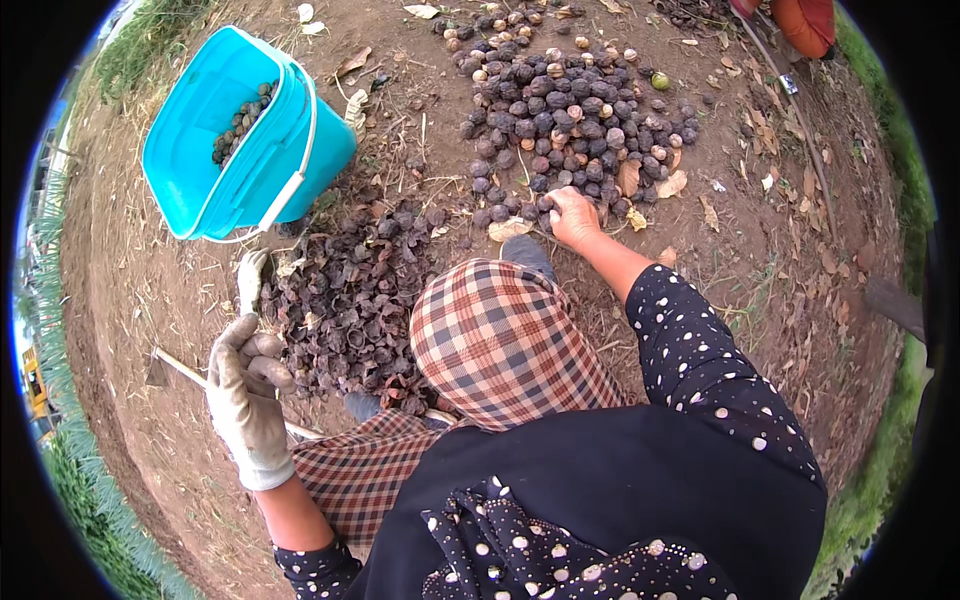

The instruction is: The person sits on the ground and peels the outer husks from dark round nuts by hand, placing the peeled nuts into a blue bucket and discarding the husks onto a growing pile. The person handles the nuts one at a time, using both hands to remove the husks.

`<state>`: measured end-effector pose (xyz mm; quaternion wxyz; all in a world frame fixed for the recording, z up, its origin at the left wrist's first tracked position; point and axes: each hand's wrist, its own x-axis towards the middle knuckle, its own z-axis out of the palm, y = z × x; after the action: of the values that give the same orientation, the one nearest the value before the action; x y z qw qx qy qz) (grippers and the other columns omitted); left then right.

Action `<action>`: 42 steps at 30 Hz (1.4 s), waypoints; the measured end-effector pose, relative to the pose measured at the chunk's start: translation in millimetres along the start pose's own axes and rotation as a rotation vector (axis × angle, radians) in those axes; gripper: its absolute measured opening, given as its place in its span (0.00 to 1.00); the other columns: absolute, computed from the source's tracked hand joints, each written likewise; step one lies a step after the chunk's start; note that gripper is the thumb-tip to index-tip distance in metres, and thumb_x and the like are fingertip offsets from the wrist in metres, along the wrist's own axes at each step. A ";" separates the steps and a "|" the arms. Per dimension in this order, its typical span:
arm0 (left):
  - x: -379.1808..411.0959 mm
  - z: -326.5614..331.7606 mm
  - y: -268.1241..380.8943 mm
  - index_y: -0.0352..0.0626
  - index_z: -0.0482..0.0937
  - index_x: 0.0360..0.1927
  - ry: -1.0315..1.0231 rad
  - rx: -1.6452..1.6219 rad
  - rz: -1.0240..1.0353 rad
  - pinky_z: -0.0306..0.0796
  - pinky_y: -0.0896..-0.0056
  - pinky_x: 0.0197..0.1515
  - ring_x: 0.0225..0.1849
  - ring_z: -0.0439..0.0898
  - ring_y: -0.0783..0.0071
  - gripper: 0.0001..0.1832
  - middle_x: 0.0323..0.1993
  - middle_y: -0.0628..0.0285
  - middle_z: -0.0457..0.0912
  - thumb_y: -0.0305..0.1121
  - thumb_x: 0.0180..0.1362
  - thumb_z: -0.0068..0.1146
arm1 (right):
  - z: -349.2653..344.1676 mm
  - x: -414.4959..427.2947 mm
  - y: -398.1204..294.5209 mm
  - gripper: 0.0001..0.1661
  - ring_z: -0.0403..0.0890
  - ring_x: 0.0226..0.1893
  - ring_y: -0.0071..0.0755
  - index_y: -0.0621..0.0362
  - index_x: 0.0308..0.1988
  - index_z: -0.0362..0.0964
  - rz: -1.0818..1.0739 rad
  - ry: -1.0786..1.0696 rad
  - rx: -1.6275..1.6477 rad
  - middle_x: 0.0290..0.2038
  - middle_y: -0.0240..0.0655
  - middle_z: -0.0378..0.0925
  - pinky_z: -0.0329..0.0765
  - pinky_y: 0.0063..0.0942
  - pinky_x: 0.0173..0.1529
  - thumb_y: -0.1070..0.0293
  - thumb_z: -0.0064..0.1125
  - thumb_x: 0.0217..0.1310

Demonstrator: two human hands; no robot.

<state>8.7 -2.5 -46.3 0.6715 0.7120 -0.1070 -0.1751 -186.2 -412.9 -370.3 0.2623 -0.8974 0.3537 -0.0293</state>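
My right hand (576, 217), bare, reaches to the near edge of a pile of walnuts (570, 112), most in dark, shrivelled husks. Its finger and thumb close on one dark walnut (545, 203). My left hand (251, 397) wears a pale knit work glove with soiled fingers. It is raised at the left with its fingers loosely bent and apart, and nothing shows in it. Beyond it lies a heap of dark, empty-looking walnut husks (345, 307). A turquoise plastic bucket (315, 142) stands past the heap, with several brown shelled-out walnuts (244, 124) inside.
Another pale glove (250, 277) lies beside the husks. A tool with a pale handle (180, 366) and a metal head rests on the soil by my left hand. My checked-cloth knee (502, 330) rises between husks and walnuts. Part of another person (804, 26) in red shows at top right.
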 end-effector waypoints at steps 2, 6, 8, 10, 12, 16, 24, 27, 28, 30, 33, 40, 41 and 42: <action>5.6 2.5 -2.2 0.30 0.74 0.58 -0.002 0.012 -0.043 0.71 0.84 0.23 0.23 0.79 0.81 0.26 0.37 0.57 0.84 0.48 0.75 0.47 | 6.0 2.1 -17.9 0.20 0.81 0.51 0.51 0.45 0.51 0.74 -0.085 -0.088 -0.006 0.50 0.39 0.75 0.79 0.44 0.53 0.69 0.62 0.57; 14.0 12.5 -2.2 0.31 0.75 0.57 -0.017 0.046 -0.120 0.71 0.84 0.23 0.23 0.80 0.81 0.24 0.35 0.58 0.84 0.44 0.74 0.50 | 30.5 16.7 -26.0 0.21 0.82 0.49 0.54 0.52 0.51 0.71 -0.070 -0.248 -0.264 0.52 0.45 0.74 0.80 0.45 0.51 0.68 0.64 0.56; 13.8 12.2 -4.3 0.30 0.75 0.57 0.003 0.051 -0.134 0.72 0.83 0.23 0.22 0.80 0.81 0.23 0.35 0.57 0.85 0.44 0.74 0.49 | 33.2 21.7 -28.1 0.22 0.82 0.49 0.54 0.53 0.50 0.71 -0.054 -0.253 -0.246 0.51 0.47 0.74 0.81 0.45 0.51 0.66 0.65 0.55; 14.6 13.1 -4.2 0.30 0.75 0.57 0.015 0.054 -0.139 0.73 0.82 0.23 0.22 0.81 0.80 0.23 0.35 0.56 0.85 0.43 0.74 0.49 | 33.1 26.0 -24.1 0.23 0.83 0.48 0.53 0.52 0.52 0.74 0.089 -0.087 -0.044 0.49 0.48 0.77 0.81 0.45 0.51 0.64 0.64 0.56; 15.6 11.9 -2.3 0.29 0.75 0.57 0.010 0.055 -0.139 0.73 0.82 0.24 0.22 0.81 0.79 0.23 0.36 0.56 0.85 0.42 0.74 0.49 | 30.8 37.7 -14.5 0.21 0.85 0.40 0.48 0.54 0.51 0.77 0.404 0.000 0.547 0.41 0.46 0.81 0.82 0.44 0.45 0.62 0.59 0.58; 13.0 7.6 -4.6 0.29 0.75 0.57 0.016 0.015 -0.120 0.74 0.82 0.24 0.23 0.81 0.79 0.23 0.35 0.55 0.85 0.42 0.74 0.50 | 4.7 53.4 54.9 0.18 0.84 0.31 0.38 0.54 0.40 0.80 0.726 -0.187 1.629 0.33 0.36 0.82 0.84 0.45 0.37 0.53 0.53 0.63; 16.5 19.7 -1.8 0.29 0.76 0.56 -0.012 0.067 -0.148 0.73 0.83 0.25 0.22 0.79 0.80 0.22 0.34 0.56 0.85 0.42 0.74 0.51 | 0.6 71.1 12.9 0.14 0.85 0.42 0.45 0.47 0.46 0.79 0.160 -0.036 -0.042 0.38 0.45 0.81 0.82 0.41 0.45 0.60 0.67 0.59; 20.3 22.6 -2.0 0.29 0.76 0.56 -0.024 0.085 -0.159 0.73 0.83 0.25 0.22 0.79 0.80 0.22 0.34 0.56 0.85 0.42 0.73 0.52 | 11.3 72.0 -11.6 0.22 0.83 0.49 0.54 0.46 0.54 0.70 0.058 -0.283 -0.400 0.55 0.49 0.72 0.82 0.45 0.48 0.70 0.59 0.59; 21.2 22.8 -3.2 0.29 0.76 0.56 -0.026 0.089 -0.165 0.73 0.83 0.25 0.22 0.79 0.81 0.23 0.34 0.57 0.85 0.42 0.73 0.52 | 14.9 72.0 -16.0 0.22 0.83 0.49 0.54 0.47 0.54 0.70 0.080 -0.284 -0.399 0.54 0.49 0.73 0.83 0.45 0.47 0.71 0.59 0.59; 21.2 22.6 -5.5 0.29 0.76 0.56 -0.019 0.109 -0.163 0.73 0.83 0.25 0.22 0.79 0.81 0.23 0.34 0.56 0.85 0.43 0.72 0.53 | 22.9 74.7 -15.4 0.22 0.83 0.48 0.55 0.48 0.55 0.70 0.104 -0.253 -0.387 0.54 0.49 0.75 0.82 0.46 0.48 0.67 0.60 0.60; 20.2 22.5 -6.0 0.29 0.76 0.56 -0.019 0.123 -0.167 0.73 0.82 0.25 0.22 0.79 0.80 0.24 0.35 0.56 0.85 0.43 0.72 0.54 | 25.0 65.9 -2.3 0.22 0.83 0.48 0.56 0.51 0.54 0.72 0.130 -0.008 -0.053 0.50 0.47 0.79 0.81 0.48 0.49 0.61 0.61 0.61; 17.4 28.8 -2.9 0.30 0.76 0.56 -0.065 0.089 -0.185 0.74 0.81 0.25 0.23 0.79 0.80 0.23 0.36 0.56 0.85 0.43 0.72 0.54 | -12.7 34.6 32.3 0.19 0.72 0.19 0.27 0.54 0.42 0.73 0.622 -0.252 1.652 0.28 0.32 0.76 0.73 0.32 0.25 0.50 0.51 0.73; 16.2 30.5 -2.5 0.30 0.76 0.56 -0.067 0.085 -0.193 0.74 0.81 0.26 0.24 0.80 0.80 0.23 0.36 0.56 0.85 0.44 0.72 0.54 | -30.3 29.9 20.0 0.18 0.72 0.21 0.27 0.54 0.45 0.74 0.558 -0.334 1.700 0.30 0.33 0.76 0.75 0.31 0.28 0.51 0.51 0.73; 15.8 32.9 -1.0 0.30 0.76 0.56 -0.089 0.072 -0.209 0.75 0.81 0.26 0.25 0.80 0.80 0.23 0.36 0.57 0.85 0.44 0.72 0.54 | -49.3 27.8 2.7 0.18 0.72 0.22 0.26 0.55 0.51 0.73 0.411 -0.388 1.703 0.31 0.32 0.77 0.75 0.30 0.30 0.54 0.54 0.73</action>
<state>10.2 -38.8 -50.2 0.6183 0.7343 -0.0683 -0.2717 -178.8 -454.8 -332.9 0.8944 -0.3068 0.3151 -0.0821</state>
